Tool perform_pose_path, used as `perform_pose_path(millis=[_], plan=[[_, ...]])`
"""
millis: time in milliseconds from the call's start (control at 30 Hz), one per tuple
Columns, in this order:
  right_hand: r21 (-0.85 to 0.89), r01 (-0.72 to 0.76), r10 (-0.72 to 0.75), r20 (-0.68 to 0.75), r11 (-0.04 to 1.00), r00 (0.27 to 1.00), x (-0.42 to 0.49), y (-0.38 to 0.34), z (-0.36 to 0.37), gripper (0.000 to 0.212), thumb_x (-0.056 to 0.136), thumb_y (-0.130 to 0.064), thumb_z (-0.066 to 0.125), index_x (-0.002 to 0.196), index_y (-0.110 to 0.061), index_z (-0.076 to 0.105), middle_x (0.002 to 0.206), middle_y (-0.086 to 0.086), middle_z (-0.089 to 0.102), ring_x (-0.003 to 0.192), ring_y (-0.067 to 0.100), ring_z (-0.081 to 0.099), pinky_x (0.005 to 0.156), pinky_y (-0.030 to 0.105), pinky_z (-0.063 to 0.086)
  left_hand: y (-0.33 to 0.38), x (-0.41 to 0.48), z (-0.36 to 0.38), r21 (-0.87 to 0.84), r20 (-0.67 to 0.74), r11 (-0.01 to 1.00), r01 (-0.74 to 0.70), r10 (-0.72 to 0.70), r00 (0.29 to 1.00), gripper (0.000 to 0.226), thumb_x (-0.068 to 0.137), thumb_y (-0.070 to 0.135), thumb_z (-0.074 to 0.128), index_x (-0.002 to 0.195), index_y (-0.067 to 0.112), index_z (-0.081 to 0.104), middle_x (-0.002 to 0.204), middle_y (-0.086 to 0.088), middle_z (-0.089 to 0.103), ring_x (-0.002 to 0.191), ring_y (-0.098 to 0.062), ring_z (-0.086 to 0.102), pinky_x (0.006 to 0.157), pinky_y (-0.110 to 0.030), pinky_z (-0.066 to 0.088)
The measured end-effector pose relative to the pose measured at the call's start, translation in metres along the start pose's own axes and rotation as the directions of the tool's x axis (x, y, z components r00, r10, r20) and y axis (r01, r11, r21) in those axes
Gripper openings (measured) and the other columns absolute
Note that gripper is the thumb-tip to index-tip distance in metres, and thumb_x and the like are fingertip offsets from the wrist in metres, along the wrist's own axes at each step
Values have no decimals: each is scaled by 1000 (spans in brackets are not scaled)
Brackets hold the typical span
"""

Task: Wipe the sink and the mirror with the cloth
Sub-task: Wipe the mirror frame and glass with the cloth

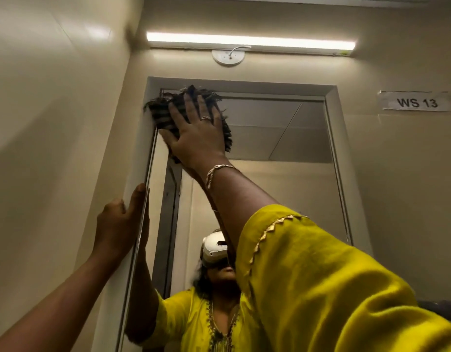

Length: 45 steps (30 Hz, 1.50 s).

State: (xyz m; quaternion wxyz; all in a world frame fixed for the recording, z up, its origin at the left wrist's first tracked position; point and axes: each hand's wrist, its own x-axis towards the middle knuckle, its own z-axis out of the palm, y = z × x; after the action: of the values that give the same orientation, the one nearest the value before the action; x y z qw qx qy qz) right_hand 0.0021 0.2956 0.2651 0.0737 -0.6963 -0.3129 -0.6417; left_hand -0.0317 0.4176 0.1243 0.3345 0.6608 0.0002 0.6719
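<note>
Operator: Item one, room. I have a beige wall (54, 123) all round my view. A lit light (249, 41) strip runs across 12 o'clock, with a round plate (228, 57) just under it. A label (416, 102) reading "WS 13" is at 2 o'clock.

Desk: Mirror?

Operator: Item two, mirror (282, 174), centre, in a pale frame (140, 161). At 6 o'clock it reflects the person, in a white headset (214, 246) and a yellow top.

Desk: Cloth?

Operator: Item three, cloth (163, 113). It is dark and striped with frayed edges. It lies flat on the glass at the mirror's 11 o'clock corner, touching the frame.

Desk: Hands?

Operator: Item four, right hand (196, 138). The fingers are straight and spread, and the palm presses the cloth to the glass. I log a ring (205, 118) on one finger, a bracelet (216, 171) at the wrist and a yellow sleeve (321, 275) at 4 o'clock.

Item five, left hand (115, 224), at 8 o'clock. It clasps the frame's left edge, with the thumb up along the front and the fingers on the outer side.
</note>
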Motion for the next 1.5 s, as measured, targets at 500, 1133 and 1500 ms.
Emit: perform_pose_path(millis=[500,1133,1500], plan=[[-73,-347,342,-78,935,937,-57,172,-37,59,95,-55,25,147,-34,9,158,3,-3,145,25,-4,115,44,-1,-1,1,2,-1,-11,1000,28,-28,1000,54,89,48,37,62,2,42,57,-17,42,52,-23,41,52,-24,28],[112,-347,357,-84,931,930,-47,-9,9,64,97,-51,21,149,-20,1,155,17,-11,142,38,-12,112,55,-6,1,-2,1,-9,-4,1000,27,-27,1000,51,90,46,36,60,5,37,56,-12,37,51,-21,36,51,-25,26],[48,-37,37,-4,998,999,-42,-46,19,62,96,-52,22,148,-24,5,157,13,-8,143,33,-13,113,51,-10,1,-4,1,-73,10,997,34,-33,999,58,95,44,18,61,5,43,58,-14,43,54,-23,42,54,-26,31]])
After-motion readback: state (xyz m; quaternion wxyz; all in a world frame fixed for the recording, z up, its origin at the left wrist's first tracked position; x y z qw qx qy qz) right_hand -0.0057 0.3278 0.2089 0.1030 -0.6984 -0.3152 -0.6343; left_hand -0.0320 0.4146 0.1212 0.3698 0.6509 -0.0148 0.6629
